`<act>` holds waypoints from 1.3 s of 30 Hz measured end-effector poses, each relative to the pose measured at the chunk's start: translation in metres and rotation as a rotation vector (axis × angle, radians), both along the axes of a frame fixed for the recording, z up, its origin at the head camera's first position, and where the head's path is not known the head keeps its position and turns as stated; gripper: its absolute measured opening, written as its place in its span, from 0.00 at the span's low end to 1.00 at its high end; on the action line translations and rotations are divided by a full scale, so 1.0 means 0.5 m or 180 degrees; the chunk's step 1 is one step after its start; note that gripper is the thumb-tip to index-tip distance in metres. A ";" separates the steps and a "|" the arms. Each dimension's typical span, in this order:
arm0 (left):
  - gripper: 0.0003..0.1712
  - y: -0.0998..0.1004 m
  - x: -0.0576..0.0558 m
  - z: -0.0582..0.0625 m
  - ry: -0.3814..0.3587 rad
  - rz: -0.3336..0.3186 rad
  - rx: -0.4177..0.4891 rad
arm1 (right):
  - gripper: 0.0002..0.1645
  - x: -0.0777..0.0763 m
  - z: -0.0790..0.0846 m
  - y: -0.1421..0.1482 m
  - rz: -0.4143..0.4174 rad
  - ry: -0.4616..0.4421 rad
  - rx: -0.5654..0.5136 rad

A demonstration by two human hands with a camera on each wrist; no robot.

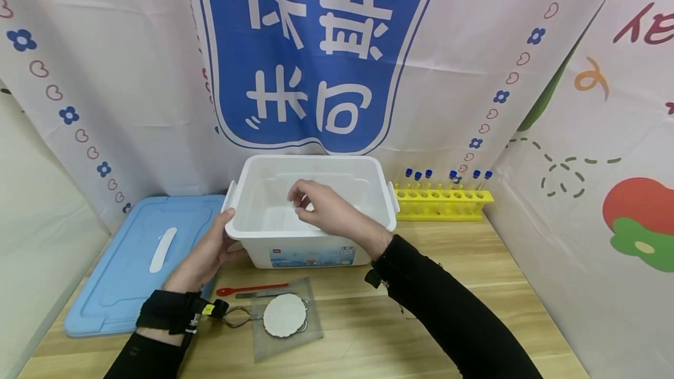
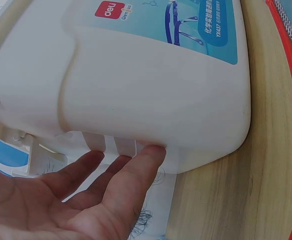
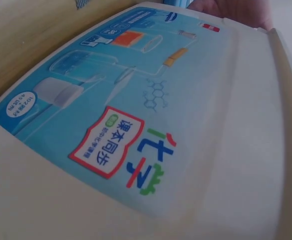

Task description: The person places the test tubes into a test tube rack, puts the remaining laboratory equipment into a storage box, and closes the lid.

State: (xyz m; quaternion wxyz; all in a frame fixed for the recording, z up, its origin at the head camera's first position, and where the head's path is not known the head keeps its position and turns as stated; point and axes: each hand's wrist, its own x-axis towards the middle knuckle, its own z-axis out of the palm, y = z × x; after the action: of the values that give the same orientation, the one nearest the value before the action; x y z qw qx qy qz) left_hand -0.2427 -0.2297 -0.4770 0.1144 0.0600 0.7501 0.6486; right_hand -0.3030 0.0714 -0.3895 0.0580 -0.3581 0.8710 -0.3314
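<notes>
A white plastic storage box [image 1: 310,234] with a blue chemistry label [image 3: 150,100] stands open on the table. At its left end my left hand [image 1: 210,241] holds it, thumb up at the rim beside the handle. The fingers [image 2: 136,172] of that hand touch the outer side wall below the rim in the left wrist view. My right hand [image 1: 326,206] hovers over the box's opening, its fingers loosely bent, with a gap between thumb and forefinger. No held thing shows there. The right wrist view shows the box's front but not the right hand's fingers.
A blue lid [image 1: 121,274] lies at left. In front of the box are a red spoon [image 1: 247,289], a thin metal strip [image 1: 263,294], and a grey mesh square [image 1: 313,329] bearing a white disc [image 1: 284,314] and metal-handled tool [image 1: 237,317]. A yellow test-tube rack [image 1: 442,196] stands right.
</notes>
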 end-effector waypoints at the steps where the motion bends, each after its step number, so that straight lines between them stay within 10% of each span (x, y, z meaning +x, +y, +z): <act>1: 0.47 0.001 0.000 0.000 -0.0005 0.0001 -0.0001 | 0.13 -0.004 -0.001 -0.002 0.0008 -0.0004 0.0042; 39: 0.48 0.002 -0.004 -0.002 0.0041 0.0025 -0.0034 | 0.08 -0.031 -0.025 0.010 0.0135 -0.1148 0.1356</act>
State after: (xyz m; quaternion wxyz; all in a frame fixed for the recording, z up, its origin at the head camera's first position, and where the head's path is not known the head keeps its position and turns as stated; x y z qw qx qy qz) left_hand -0.2450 -0.2289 -0.4781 0.1074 0.0606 0.7545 0.6446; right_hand -0.3185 0.0762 -0.4018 0.2930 -0.2913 0.8889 -0.1978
